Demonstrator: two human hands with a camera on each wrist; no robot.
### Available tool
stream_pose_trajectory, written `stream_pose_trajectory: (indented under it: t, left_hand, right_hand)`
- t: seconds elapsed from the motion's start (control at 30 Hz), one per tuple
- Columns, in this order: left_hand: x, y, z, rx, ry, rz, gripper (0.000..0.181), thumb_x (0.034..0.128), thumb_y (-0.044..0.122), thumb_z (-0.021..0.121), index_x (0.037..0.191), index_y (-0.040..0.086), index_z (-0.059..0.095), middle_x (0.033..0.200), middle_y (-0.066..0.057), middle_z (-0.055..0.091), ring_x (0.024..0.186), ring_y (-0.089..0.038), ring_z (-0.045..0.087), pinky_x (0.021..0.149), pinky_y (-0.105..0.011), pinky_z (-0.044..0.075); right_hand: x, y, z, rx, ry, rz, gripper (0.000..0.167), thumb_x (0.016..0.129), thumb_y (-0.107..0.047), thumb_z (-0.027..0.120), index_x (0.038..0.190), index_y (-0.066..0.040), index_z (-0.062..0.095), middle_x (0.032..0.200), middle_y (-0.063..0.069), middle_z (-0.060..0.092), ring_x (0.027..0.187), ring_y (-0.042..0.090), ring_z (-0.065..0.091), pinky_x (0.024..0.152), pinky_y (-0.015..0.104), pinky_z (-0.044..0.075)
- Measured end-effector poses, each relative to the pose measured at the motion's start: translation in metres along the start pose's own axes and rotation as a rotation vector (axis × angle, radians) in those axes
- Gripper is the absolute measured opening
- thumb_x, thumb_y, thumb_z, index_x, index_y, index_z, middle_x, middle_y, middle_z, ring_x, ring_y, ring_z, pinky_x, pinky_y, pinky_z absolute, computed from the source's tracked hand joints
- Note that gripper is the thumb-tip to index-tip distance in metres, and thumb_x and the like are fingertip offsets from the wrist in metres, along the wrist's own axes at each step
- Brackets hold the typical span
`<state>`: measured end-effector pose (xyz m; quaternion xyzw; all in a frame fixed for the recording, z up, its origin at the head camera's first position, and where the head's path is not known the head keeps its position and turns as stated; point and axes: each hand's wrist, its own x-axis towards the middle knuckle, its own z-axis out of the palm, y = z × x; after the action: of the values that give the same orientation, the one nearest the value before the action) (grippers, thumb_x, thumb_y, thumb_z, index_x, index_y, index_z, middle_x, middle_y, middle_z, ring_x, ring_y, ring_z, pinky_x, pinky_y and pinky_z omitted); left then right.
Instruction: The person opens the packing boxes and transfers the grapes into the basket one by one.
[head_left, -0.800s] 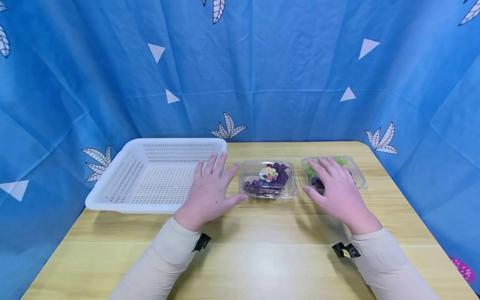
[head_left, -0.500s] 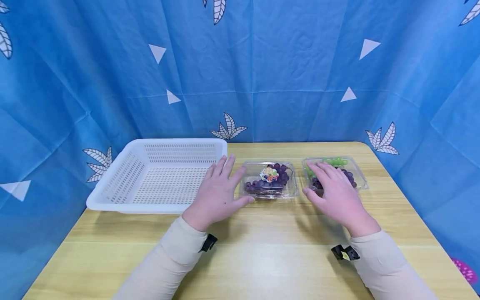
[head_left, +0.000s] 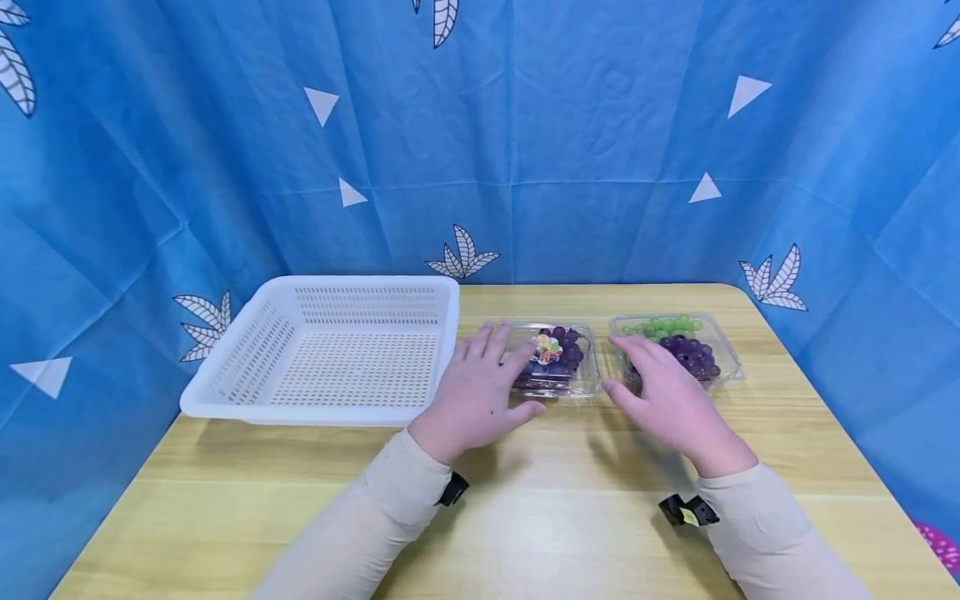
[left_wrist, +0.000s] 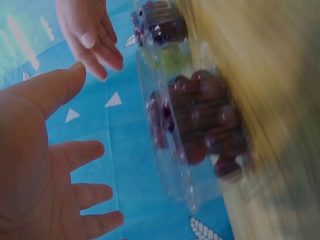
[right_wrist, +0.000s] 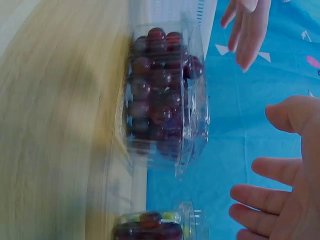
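Observation:
A clear plastic clamshell box of dark purple grapes, with a round fruit sticker on its lid, sits mid-table. Over its left side hovers my left hand, fingers spread and hiding part of it. In the left wrist view that hand is apart from the box. A second clear box to the right holds green and purple grapes. My right hand is between the two boxes, its fingers over the second box's left edge, holding nothing. Extended fingers and a gap from the boxes show in the right wrist view.
A white perforated plastic basket stands on the left of the wooden table, with no contents visible. Blue patterned cloth hangs behind the table and along both sides.
My left hand has moved right, from beside the basket to over the purple grape box. My right hand has shifted slightly left, uncovering more of the mixed grapes. Both boxes stay in place.

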<state>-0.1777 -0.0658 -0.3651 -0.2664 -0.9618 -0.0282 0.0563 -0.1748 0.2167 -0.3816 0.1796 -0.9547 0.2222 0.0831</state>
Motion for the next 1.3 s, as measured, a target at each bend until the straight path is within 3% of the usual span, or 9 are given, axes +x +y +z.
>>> stream_pose_trajectory:
  t: [0.33,0.53,0.77,1.1,1.3]
  left_hand:
    - [0.018,0.014,0.014,0.036,0.026,0.038,0.082,0.0922,0.072,0.051,0.158,0.027,0.035,0.164,-0.016,0.024,0.149,-0.041,0.021,0.118,-0.058,0.02]
    - [0.028,0.019,0.017,0.035,0.029,0.035,0.081,0.0926,0.071,0.052,0.159,0.027,0.035,0.165,-0.016,0.023,0.15,-0.041,0.019,0.12,-0.058,0.01]
    - [0.037,0.019,0.023,0.034,0.019,0.019,0.079,0.0938,0.07,0.05,0.159,0.029,0.034,0.165,-0.014,0.023,0.15,-0.04,0.021,0.118,-0.061,0.016]
    - [0.048,0.016,0.029,0.02,-0.001,0.024,0.081,0.0925,0.07,0.054,0.16,0.029,0.034,0.167,-0.013,0.019,0.151,-0.039,0.018,0.118,-0.061,0.015]
    - [0.052,0.016,0.033,0.038,-0.034,0.035,0.084,0.0915,0.074,0.05,0.161,0.031,0.029,0.167,-0.012,0.016,0.151,-0.039,0.017,0.117,-0.064,0.014]
  right_hand:
    - [-0.001,-0.005,0.002,0.107,-0.025,0.048,0.073,0.101,-0.044,0.058,0.161,-0.014,0.029,0.159,0.017,0.035,0.139,0.046,0.038,0.108,0.068,0.031]
    - [-0.001,-0.008,0.005,0.155,-0.05,0.06,0.077,0.101,-0.051,0.056,0.161,-0.014,0.027,0.161,0.018,0.031,0.142,0.046,0.035,0.11,0.069,0.028]
    - [-0.001,-0.007,0.013,0.264,-0.061,0.056,0.08,0.101,-0.047,0.058,0.162,-0.008,0.022,0.158,0.021,0.035,0.14,0.043,0.038,0.11,0.063,0.032]
    - [0.0,-0.008,0.023,0.341,-0.118,0.114,0.086,0.102,-0.037,0.06,0.163,-0.009,0.008,0.165,0.02,0.017,0.137,0.048,0.04,0.109,0.06,0.035]
    - [0.0,-0.006,0.032,0.375,-0.139,0.124,0.088,0.101,-0.037,0.061,0.162,-0.002,0.006,0.163,0.025,0.017,0.133,0.051,0.044,0.106,0.059,0.038]
